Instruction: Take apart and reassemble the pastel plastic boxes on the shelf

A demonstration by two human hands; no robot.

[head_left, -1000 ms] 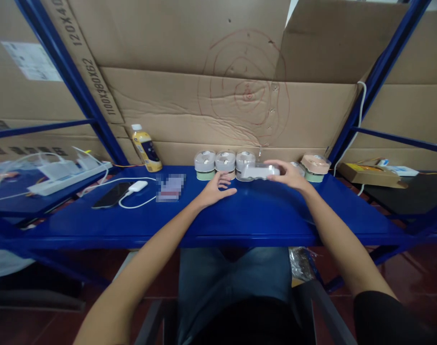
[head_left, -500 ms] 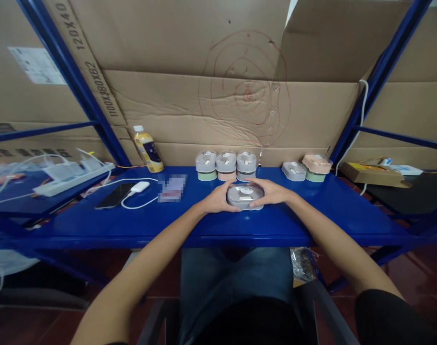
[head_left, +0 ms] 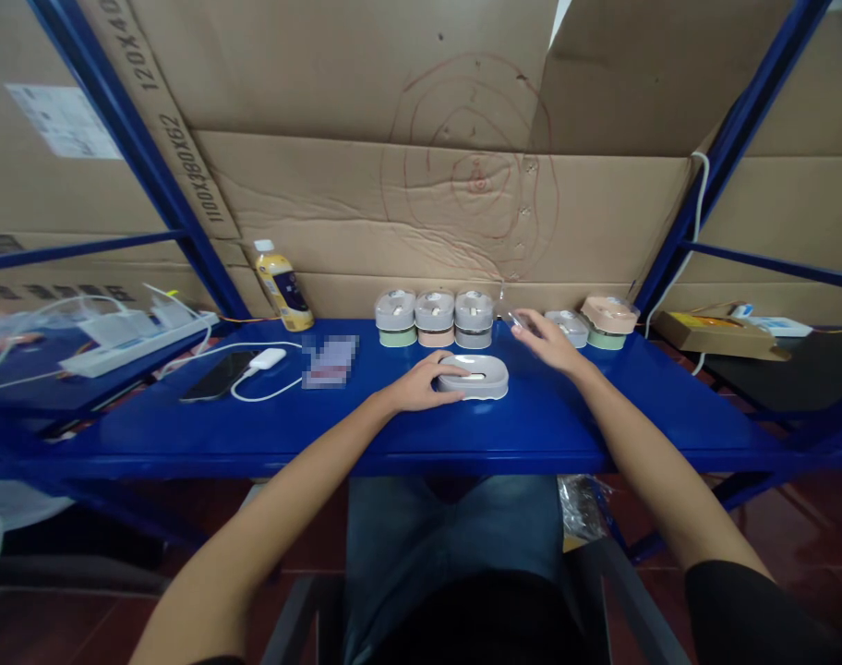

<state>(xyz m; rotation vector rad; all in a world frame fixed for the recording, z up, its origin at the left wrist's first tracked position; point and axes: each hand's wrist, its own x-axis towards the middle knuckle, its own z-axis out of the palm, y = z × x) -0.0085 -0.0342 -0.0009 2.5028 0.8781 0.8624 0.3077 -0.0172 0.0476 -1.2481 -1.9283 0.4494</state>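
A grey oval box (head_left: 488, 388) lies on the blue table near its front edge, its top uncovered and a small white piece showing inside. My left hand (head_left: 422, 382) grips the box's left end, thumb at the front and fingers over the back. To the right and farther back, my right hand (head_left: 551, 344) is raised above the table with a clear plastic lid (head_left: 515, 319) between thumb and fingers. The lid is tilted and only its edge shows well. Behind the box stand several lidded boxes (head_left: 435, 309), stacked in pairs of grey over green, pink and grey.
A grey box (head_left: 568, 326) and a pink box (head_left: 609, 312) on a green one stand at the back right. On the left are a yellow bottle (head_left: 283, 288), a phone (head_left: 220, 377), a white charger (head_left: 269, 358) with cable, and a power strip (head_left: 140, 346). Cardboard (head_left: 310, 185) walls the back.
My right hand has lifted the clear lid off the grey box and carried it right and back. My left hand stays on the box.
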